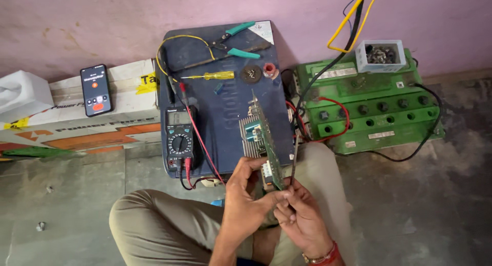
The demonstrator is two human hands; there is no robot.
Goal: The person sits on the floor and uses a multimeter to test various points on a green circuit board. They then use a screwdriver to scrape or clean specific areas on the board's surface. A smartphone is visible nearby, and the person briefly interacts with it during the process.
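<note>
Left hand: closed around the lower edge of the circuit board, thumb on one face and fingers behind, holding it upright on its edge.
Right hand: fingers pinched narrow on a thin dark probe or tool that stands up just beside the board; the fingertips also touch the left hand.
Circuit board: green, held in the air above the person's knees, in front of the dark blue box. A ribbed metal heat sink sits on its left face.
How it handles: I judge the board stiff and rather light, but heavier on the heat sink side, so it may tip. The small parts and solder points look fragile; better to hold it by the bare edges or by the heat sink, not by the components.
On the blue box: a multimeter with red and black leads, a yellow screwdriver, green-handled pliers.
Around: a green battery to the right, a phone on a cardboard carton to the left, concrete floor.
</note>
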